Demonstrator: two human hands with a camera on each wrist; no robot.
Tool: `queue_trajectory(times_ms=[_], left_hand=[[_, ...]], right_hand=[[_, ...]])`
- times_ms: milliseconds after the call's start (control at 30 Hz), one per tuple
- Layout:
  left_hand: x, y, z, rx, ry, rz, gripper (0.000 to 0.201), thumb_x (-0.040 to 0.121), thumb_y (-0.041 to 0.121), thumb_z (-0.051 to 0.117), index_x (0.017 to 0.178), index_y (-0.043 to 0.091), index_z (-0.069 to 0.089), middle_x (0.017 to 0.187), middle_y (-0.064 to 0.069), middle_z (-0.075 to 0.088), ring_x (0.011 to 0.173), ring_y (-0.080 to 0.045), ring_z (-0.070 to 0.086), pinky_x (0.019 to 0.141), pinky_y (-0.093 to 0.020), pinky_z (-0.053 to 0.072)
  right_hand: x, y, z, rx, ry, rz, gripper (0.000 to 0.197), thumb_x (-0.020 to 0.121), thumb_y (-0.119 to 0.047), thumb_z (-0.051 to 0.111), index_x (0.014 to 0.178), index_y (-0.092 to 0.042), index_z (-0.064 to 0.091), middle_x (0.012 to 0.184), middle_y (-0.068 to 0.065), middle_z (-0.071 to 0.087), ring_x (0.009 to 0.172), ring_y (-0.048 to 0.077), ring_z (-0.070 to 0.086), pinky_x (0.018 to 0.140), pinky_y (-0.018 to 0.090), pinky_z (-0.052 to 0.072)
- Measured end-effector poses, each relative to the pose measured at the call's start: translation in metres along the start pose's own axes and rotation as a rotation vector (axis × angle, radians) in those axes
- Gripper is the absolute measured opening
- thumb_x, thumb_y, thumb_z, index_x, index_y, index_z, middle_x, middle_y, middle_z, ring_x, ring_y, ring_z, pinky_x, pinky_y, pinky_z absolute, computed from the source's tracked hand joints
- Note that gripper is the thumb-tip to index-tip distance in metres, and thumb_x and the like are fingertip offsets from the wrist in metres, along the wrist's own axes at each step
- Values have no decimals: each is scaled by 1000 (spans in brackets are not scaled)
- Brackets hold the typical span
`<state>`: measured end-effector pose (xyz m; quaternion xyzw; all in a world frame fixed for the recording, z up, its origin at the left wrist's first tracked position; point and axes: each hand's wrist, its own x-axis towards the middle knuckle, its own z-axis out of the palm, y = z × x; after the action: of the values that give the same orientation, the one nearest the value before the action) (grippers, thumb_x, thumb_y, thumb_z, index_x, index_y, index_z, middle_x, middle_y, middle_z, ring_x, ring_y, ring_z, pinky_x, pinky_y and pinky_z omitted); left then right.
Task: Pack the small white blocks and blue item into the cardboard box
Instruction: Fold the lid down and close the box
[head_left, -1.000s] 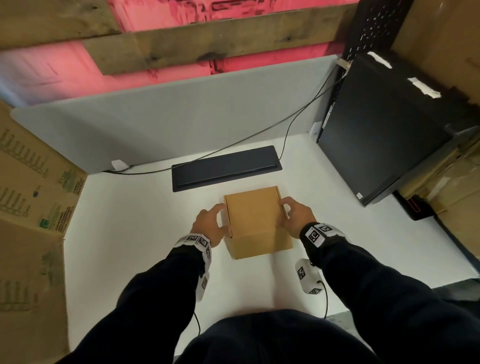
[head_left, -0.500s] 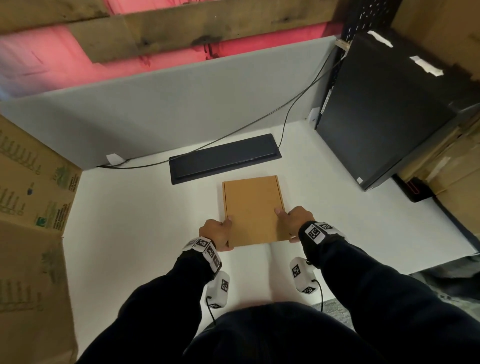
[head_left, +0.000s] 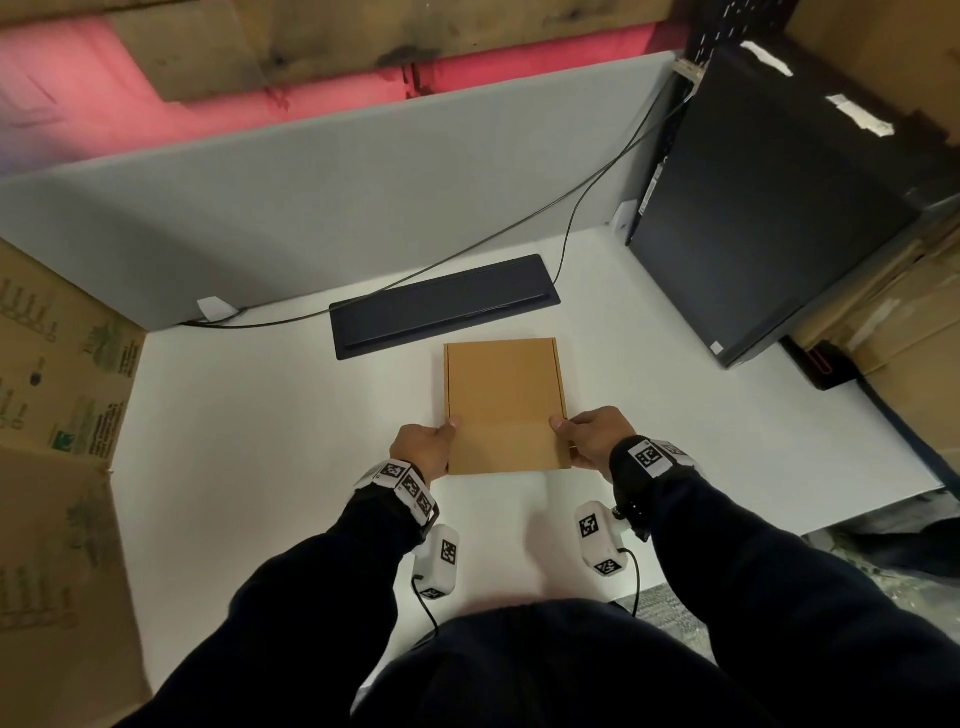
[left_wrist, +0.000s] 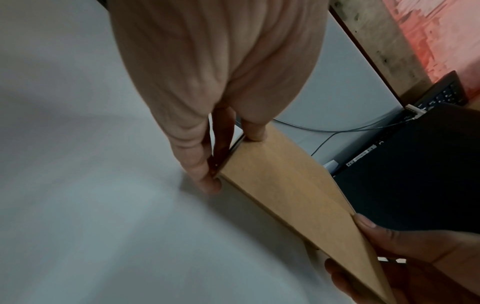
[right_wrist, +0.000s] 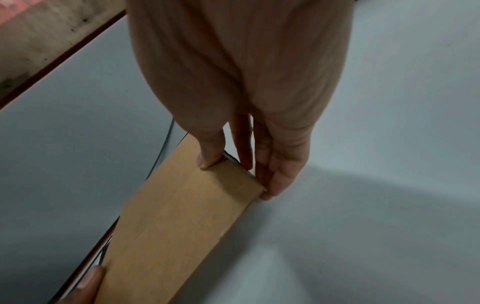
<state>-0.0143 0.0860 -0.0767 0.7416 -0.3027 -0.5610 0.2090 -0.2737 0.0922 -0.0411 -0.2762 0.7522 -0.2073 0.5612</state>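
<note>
A flat brown cardboard box (head_left: 504, 400) lies shut on the white table (head_left: 260, 441). My left hand (head_left: 423, 449) grips its near left corner, thumb on the lid and fingers down the side. My right hand (head_left: 592, 436) grips the near right corner the same way. The left wrist view shows the left hand (left_wrist: 228, 156) pinching the box (left_wrist: 293, 195) edge, with the right hand (left_wrist: 415, 257) at the other corner. In the right wrist view the right hand (right_wrist: 241, 174) pinches the box (right_wrist: 182, 216). No white blocks or blue item are in sight.
A black flat slab (head_left: 441, 306) lies just behind the box, with a cable (head_left: 467, 254) running over it. A black computer tower (head_left: 769, 208) stands at the right. A grey partition (head_left: 311, 208) closes the back. Printed cartons (head_left: 52, 415) line the left side.
The box stood tilted up a second ago and now lies flat. Both hands slid from its sides back to its near corners.
</note>
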Motion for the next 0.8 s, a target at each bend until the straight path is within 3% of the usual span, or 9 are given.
queue_trajectory(times_ms=[67,167,467,533,600,700,733,800], left_hand=[[-5,5,1,63,49,19,74,63,74,66,68,0,72,69,-12,77,75,-35,75,81,-46,62],[-6,10,3,90,88,31,74,71,71,65,78,-3,74,77,-15,77,77,-34,74,82,-45,61],[11,6,7,-62,88,4,91,49,77,66,83,-7,73,79,-14,78,78,-31,75,86,-50,61],[13,4,9,-114,63,31,77,59,67,71,86,-4,75,85,-13,77,80,-26,71,92,-52,58],[9,9,11,-150,35,36,53,74,47,75,98,1,77,102,-15,78,96,-26,72,99,-48,55],[2,21,12,-223,15,12,37,88,25,74,114,-2,73,111,-16,75,107,-31,70,104,-44,52],[1,25,14,-202,31,14,35,90,24,73,115,-1,73,112,-15,75,108,-31,70,104,-43,52],[-5,40,15,7,109,57,31,90,26,71,113,6,74,114,-10,75,110,-30,68,102,-40,53]], right_hand=[[-1,-2,1,30,-13,22,26,90,-25,76,86,1,70,103,20,73,99,36,71,84,48,62],[2,-6,1,62,-36,66,28,90,-23,76,89,3,67,103,20,72,99,36,70,82,47,62],[21,-15,1,56,-21,-21,17,86,-20,81,81,-7,70,105,20,73,99,37,70,88,49,61],[29,-16,-1,17,-28,-50,14,82,-18,84,81,-10,72,103,18,74,100,38,71,89,50,60],[36,-20,-4,-10,-29,-56,22,75,-20,88,84,-11,70,103,17,74,101,37,71,89,51,60],[56,-25,-10,-133,-47,-126,50,51,-46,87,88,-24,63,100,7,76,96,31,72,89,50,59],[56,-31,-12,-187,-48,-152,47,54,-45,84,90,-26,61,100,3,76,95,29,72,86,46,59],[46,-49,-13,-332,-30,-229,26,76,-27,77,97,-26,60,100,3,75,91,27,70,75,34,58]])
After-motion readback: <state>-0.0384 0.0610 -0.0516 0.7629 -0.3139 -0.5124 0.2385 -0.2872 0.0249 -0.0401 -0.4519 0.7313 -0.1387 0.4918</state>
